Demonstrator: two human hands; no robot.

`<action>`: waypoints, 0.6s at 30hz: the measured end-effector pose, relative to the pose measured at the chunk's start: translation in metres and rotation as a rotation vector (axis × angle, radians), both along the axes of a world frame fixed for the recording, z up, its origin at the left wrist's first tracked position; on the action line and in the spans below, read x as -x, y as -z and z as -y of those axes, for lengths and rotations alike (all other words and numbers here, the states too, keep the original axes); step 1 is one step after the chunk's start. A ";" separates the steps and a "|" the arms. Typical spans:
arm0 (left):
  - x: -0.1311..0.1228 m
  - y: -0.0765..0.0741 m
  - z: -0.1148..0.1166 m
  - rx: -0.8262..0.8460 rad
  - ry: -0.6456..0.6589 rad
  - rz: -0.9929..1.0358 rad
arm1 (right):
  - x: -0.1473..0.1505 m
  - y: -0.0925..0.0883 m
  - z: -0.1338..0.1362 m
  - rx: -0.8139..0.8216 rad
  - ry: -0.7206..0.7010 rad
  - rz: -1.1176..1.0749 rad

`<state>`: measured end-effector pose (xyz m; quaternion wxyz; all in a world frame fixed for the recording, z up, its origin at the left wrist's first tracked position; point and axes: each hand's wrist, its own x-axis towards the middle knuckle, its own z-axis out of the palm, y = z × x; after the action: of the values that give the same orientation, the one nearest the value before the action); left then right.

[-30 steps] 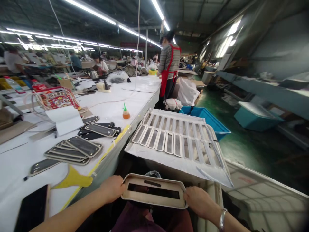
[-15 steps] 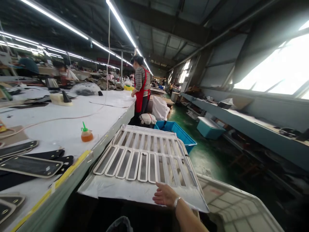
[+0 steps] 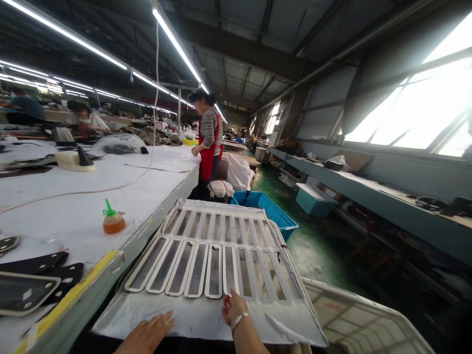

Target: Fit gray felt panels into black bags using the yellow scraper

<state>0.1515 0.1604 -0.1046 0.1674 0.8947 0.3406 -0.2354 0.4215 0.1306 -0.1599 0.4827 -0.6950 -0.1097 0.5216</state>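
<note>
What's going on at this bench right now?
A person has both hands down on a white board beside the long table. The left hand lies flat on its near edge; the right hand rests at the near end of the pale slotted frames laid out in rows on it. Neither hand holds anything. A co-worker in a red apron stands farther along the table.

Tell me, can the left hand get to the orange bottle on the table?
Probably yes: the left hand lies open and empty on the white board, and the orange bottle stands alone near the table edge, nothing between them.
</note>
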 end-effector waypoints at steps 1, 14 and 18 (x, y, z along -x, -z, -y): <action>-0.013 0.005 -0.003 -0.033 0.014 -0.039 | -0.001 0.001 -0.001 0.032 0.075 -0.018; -0.028 0.052 -0.032 -0.082 0.133 0.112 | -0.040 -0.034 0.003 -0.293 0.145 -0.257; -0.026 0.059 -0.033 -0.087 0.076 0.139 | -0.035 -0.035 -0.001 -0.367 0.105 -0.302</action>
<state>0.1773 0.1936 -0.1632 0.1427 0.9277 0.3036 -0.1638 0.4569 0.1317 -0.1251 0.6382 -0.5147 -0.0928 0.5650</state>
